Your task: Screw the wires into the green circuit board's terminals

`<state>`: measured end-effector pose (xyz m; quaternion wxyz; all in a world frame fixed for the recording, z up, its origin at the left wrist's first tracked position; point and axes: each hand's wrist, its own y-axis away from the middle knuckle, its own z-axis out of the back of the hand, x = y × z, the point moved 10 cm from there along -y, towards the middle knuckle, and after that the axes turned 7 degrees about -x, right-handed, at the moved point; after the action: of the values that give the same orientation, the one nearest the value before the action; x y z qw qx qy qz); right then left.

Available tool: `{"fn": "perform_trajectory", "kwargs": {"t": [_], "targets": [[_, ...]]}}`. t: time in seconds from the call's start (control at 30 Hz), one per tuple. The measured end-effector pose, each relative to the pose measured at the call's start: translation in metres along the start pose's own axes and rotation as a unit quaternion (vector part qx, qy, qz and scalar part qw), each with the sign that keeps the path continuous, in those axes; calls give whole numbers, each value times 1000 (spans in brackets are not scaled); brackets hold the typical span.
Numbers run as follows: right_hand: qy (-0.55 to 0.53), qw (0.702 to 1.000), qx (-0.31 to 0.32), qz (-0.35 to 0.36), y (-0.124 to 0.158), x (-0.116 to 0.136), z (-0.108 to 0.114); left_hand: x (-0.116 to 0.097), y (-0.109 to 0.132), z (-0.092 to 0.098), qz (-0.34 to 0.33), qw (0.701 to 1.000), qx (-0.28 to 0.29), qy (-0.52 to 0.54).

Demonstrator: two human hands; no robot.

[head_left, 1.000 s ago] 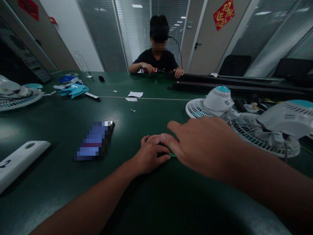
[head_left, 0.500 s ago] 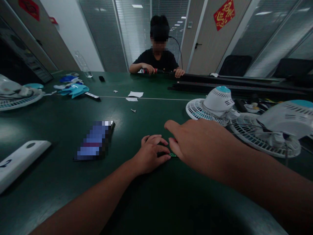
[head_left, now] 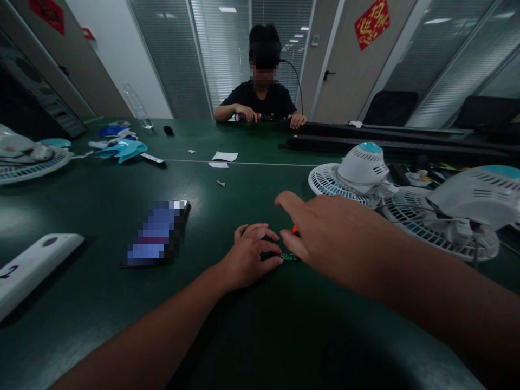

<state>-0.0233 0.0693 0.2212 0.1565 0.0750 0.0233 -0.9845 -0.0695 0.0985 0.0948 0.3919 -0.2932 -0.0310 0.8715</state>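
A small green circuit board (head_left: 290,257) lies on the table just beyond my left fingertips. My left hand (head_left: 251,254) rests on the tabletop, its fingers curled and its thumb and fingertip pinching the board's left end. My right hand (head_left: 320,230) is bent over the board's right side, with fingers curled and the index finger pointing left. A bit of an orange object (head_left: 295,231) shows between its thumb and index finger; the rest is hidden behind the hand, so its kind is unclear.
A phone (head_left: 156,233) and a white casing (head_left: 38,271) lie to the left. White fan parts (head_left: 363,170) stand on the right. Gloves (head_left: 122,149), paper scraps (head_left: 225,156) and a bottle (head_left: 138,108) are farther back. Across the table (head_left: 252,200), a person holds a red-and-black tool (head_left: 247,116).
My right hand has lifted slightly and shifted a little right, so the orange object and more of the board now show. My left hand stays in place.
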Motion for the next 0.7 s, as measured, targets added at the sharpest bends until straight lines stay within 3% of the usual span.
{"fn": "perform_trajectory", "kwargs": {"t": [0.7], "targets": [[26,998,-52,-20,0,-6,7,-1,0,1,4,1000,-1,17]]}}
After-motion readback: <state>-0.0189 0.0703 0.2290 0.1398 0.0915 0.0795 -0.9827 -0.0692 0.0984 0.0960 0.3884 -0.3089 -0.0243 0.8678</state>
